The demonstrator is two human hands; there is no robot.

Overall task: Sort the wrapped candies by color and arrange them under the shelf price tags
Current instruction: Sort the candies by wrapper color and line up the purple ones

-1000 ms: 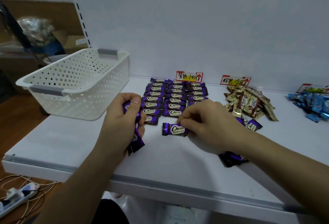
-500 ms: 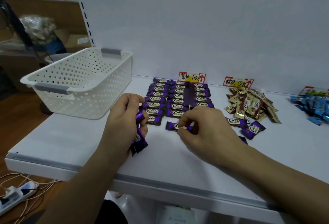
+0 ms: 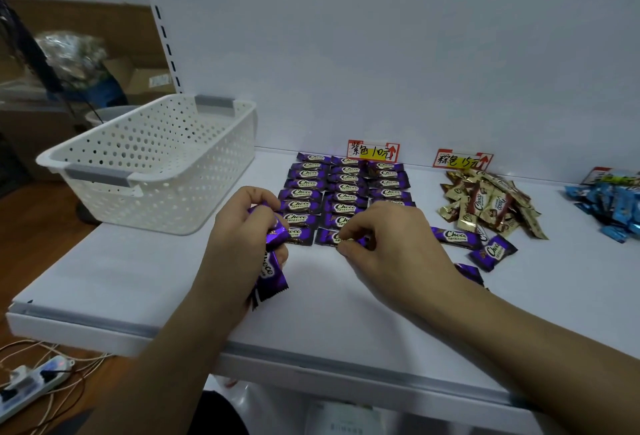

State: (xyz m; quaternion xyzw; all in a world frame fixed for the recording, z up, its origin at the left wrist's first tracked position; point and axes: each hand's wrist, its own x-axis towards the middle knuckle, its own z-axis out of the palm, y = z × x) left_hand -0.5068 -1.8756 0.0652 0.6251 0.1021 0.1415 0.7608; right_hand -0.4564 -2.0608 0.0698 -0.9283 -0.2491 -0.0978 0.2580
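Left hand [image 3: 239, 247] grips a bunch of purple candies [image 3: 270, 275], count hidden; right hand [image 3: 394, 247] pinches another candy [image 3: 327, 236], mostly covered by its fingers.

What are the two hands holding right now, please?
Left hand: closed around a bunch of purple candies.
Right hand: pinching one purple candy lying on the shelf.

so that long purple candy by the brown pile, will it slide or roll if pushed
Likely slides easily: the purple candy looks small and glossy on the smooth shelf. It lies flat, so rolling seems unlikely. Its ends probably flop, like those hanging from the left hand.
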